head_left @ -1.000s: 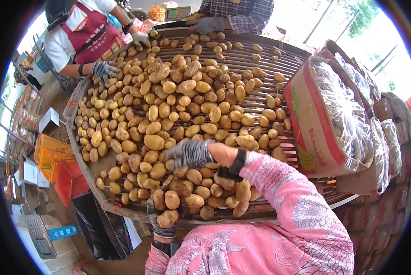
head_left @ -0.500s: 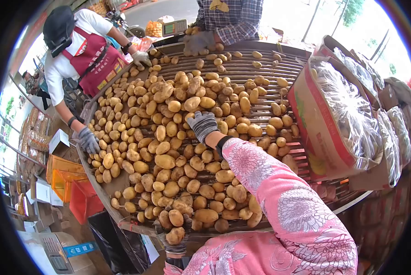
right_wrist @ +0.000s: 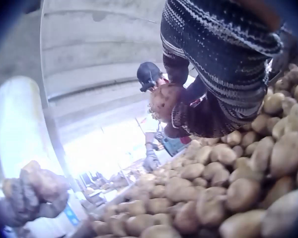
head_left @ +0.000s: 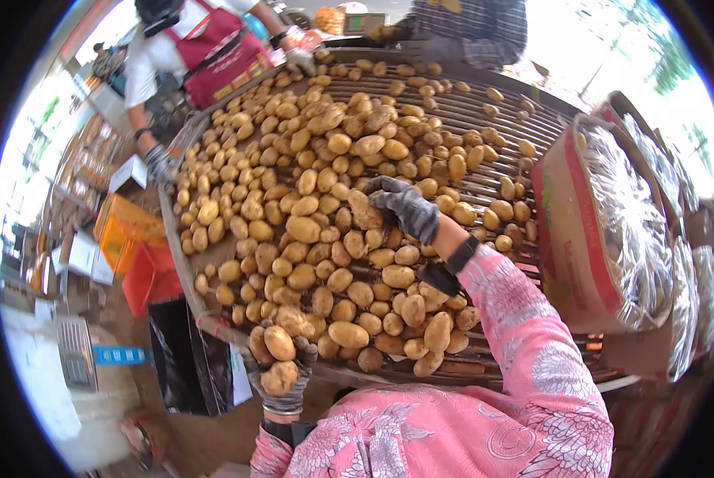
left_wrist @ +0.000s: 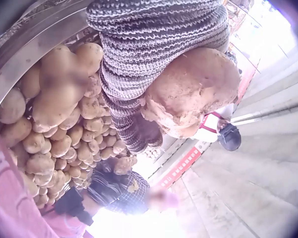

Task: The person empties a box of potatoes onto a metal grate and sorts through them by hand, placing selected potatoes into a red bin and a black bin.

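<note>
My left hand (head_left: pixel 283 402), in a grey striped knit glove, holds several potatoes (head_left: pixel 279 378) just in front of the near rim of the sorting table. In the left wrist view a large, rough-skinned potato (left_wrist: pixel 193 91) bulges out of that glove. Over the middle of the heap, my gloved right hand (head_left: pixel 408 209) grips a knobbly brownish potato (head_left: pixel 364 209). The right wrist view shows this potato (right_wrist: pixel 165 100) between thumb and fingers. Loose potatoes (head_left: pixel 303 229) of many sizes lie beneath and around the right hand on the slatted table (head_left: pixel 468 102).
A banana carton (head_left: pixel 560 239) lined with clear plastic stands at the table's right. A person in a red apron (head_left: pixel 221 56) works at the far left, another in a checked shirt (head_left: pixel 468 32) at the far edge. Orange (head_left: pixel 130 231) and red crates (head_left: pixel 151 275) stand left of the table.
My right hand reached forward into the heap and now holds a potato, drawn slightly back. My left hand keeps its potatoes. The aproned person's hand moved along the table's left edge.
</note>
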